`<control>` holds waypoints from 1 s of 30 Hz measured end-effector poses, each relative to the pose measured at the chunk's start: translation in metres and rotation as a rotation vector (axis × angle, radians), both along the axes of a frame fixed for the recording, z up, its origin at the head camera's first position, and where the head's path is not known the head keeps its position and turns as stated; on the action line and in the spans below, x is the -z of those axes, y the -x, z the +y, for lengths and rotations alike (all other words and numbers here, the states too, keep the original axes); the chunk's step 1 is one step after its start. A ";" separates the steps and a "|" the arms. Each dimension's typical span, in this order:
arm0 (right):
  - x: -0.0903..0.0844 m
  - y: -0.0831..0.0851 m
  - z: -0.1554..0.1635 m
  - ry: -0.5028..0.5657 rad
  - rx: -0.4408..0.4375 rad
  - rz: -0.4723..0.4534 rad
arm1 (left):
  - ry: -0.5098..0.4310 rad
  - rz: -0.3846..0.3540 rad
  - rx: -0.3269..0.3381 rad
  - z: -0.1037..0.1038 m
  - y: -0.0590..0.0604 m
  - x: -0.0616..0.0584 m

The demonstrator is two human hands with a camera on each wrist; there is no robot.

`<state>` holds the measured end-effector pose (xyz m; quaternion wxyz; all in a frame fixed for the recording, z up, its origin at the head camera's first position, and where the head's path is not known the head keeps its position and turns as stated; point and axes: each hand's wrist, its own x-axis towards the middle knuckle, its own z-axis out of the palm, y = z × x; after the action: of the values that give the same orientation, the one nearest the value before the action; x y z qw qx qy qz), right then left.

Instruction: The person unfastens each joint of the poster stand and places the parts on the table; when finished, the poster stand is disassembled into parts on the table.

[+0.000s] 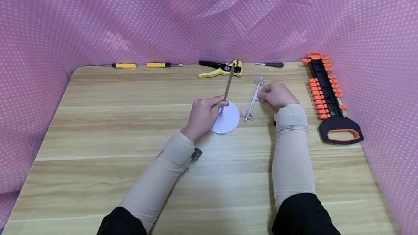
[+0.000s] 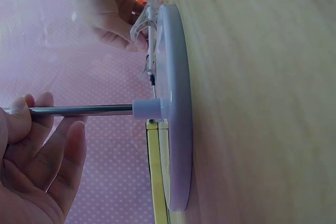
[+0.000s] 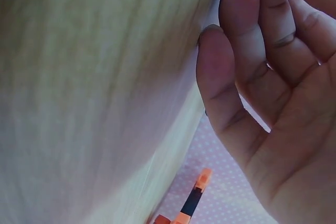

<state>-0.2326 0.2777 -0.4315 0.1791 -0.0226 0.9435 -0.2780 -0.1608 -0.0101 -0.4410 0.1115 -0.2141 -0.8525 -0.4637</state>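
Note:
My left hand (image 1: 203, 114) grips a thin metal rod (image 1: 229, 84) between thumb and fingers. The rod rises from a small collar on a round white base (image 1: 230, 122), which stands on the table; the left wrist view shows the disc edge-on (image 2: 180, 114). Just right of the base lies a slim white bar (image 1: 253, 100) with a clear plastic clip (image 1: 247, 115) near one end and another clear clip (image 1: 259, 81) near the other. With its fingertips, my right hand (image 1: 279, 95) pinches the bar near its middle. In the right wrist view the fingers hide the bar.
Along the table's back edge lie two yellow-handled screwdrivers (image 1: 125, 66), a yellow and black wire stripper (image 1: 222, 69) and a small black-handled screwdriver (image 1: 275, 65). A black rack with orange clips (image 1: 323, 86) lies at the right edge. Pink dotted cloth (image 1: 163, 17) surrounds the table.

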 end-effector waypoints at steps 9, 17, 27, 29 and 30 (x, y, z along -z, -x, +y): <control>-0.026 -0.011 -0.005 0.041 0.006 0.049 | -0.014 -0.020 0.003 0.001 -0.002 -0.002; -0.064 -0.028 -0.029 0.217 0.025 0.311 | -0.007 -0.029 -0.001 0.000 -0.001 -0.003; -0.100 -0.060 -0.084 0.574 -0.104 0.493 | 0.003 -0.016 0.009 0.000 0.001 -0.003; -0.102 -0.064 -0.093 0.624 -0.142 0.504 | 0.008 -0.008 0.008 0.000 0.001 -0.003; -0.102 -0.065 -0.097 0.636 -0.158 0.517 | 0.011 -0.005 0.009 0.000 0.002 -0.003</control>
<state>-0.1672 0.1808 -0.3292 -0.0590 -0.2184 0.8199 -0.5259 -0.1624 -0.0104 -0.4385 0.1061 -0.2174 -0.8544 -0.4600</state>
